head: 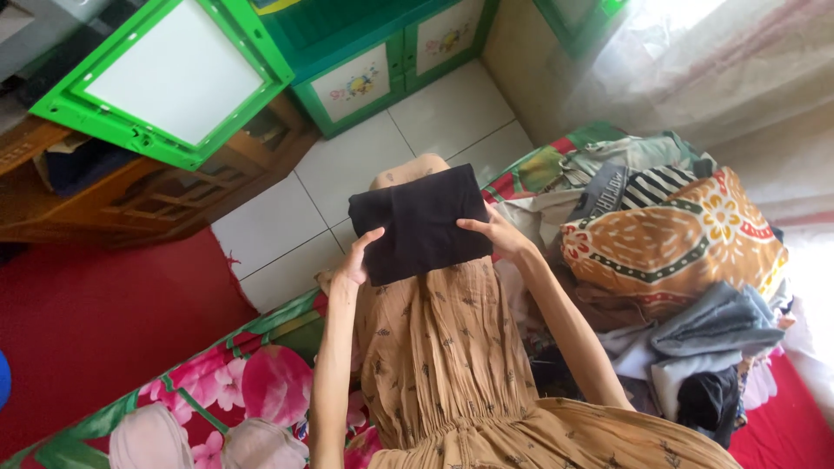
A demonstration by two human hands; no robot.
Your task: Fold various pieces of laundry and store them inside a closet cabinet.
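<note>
A folded black garment (421, 221) rests on my lap, over my tan patterned dress (443, 347) near the knee. My left hand (358, 256) grips its near left edge, thumb on top. My right hand (493, 233) lies on its right edge, fingers pressing the cloth flat. Both hands touch the same folded piece.
A heap of unfolded clothes (669, 252) lies to my right, topped by an orange patterned cloth. I sit on a floral sheet (252, 382). White floor tiles (347, 165), a green cabinet (382, 61), an open green cabinet door (174, 78) and a wooden shelf (139, 191) stand ahead. Red carpet (95, 321) lies left.
</note>
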